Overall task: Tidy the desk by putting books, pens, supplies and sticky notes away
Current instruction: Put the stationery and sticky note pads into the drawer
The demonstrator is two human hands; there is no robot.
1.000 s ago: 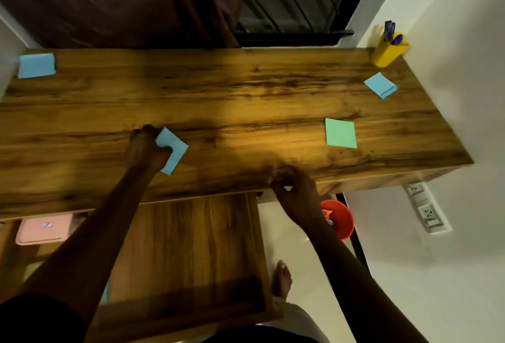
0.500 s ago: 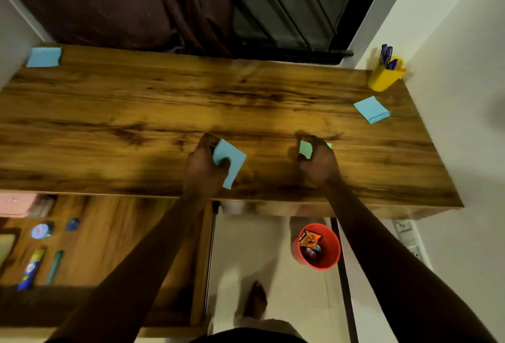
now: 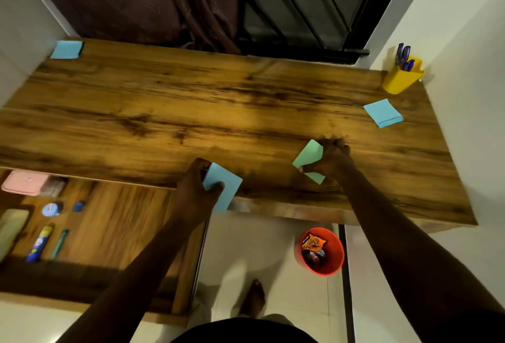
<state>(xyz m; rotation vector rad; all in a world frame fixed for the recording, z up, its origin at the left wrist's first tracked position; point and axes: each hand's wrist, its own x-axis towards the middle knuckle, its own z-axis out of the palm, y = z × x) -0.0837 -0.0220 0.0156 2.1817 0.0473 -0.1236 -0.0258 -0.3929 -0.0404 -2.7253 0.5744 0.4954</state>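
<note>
My left hand [image 3: 195,191] grips a blue sticky-note pad [image 3: 226,181] at the front edge of the wooden desk [image 3: 191,113]. My right hand [image 3: 332,158] pinches a green sticky-note pad [image 3: 307,155] and holds it tilted just above the desk, right of centre. Another blue pad [image 3: 382,113] lies near the desk's right end. A further blue pad [image 3: 67,49] sits in the far left corner. A yellow pen holder [image 3: 401,79] with blue pens stands in the far right corner.
An open drawer [image 3: 117,222] juts out below the desk at left, holding a pink case [image 3: 23,182], a round blue tin [image 3: 51,209], a tube and a pen. A red bin [image 3: 323,254] with wrappers stands on the floor. White walls close both ends.
My right hand has taken hold of the green pad and lifted it off the desk. My left hand, still holding the blue pad, has drawn back to the desk's front edge.
</note>
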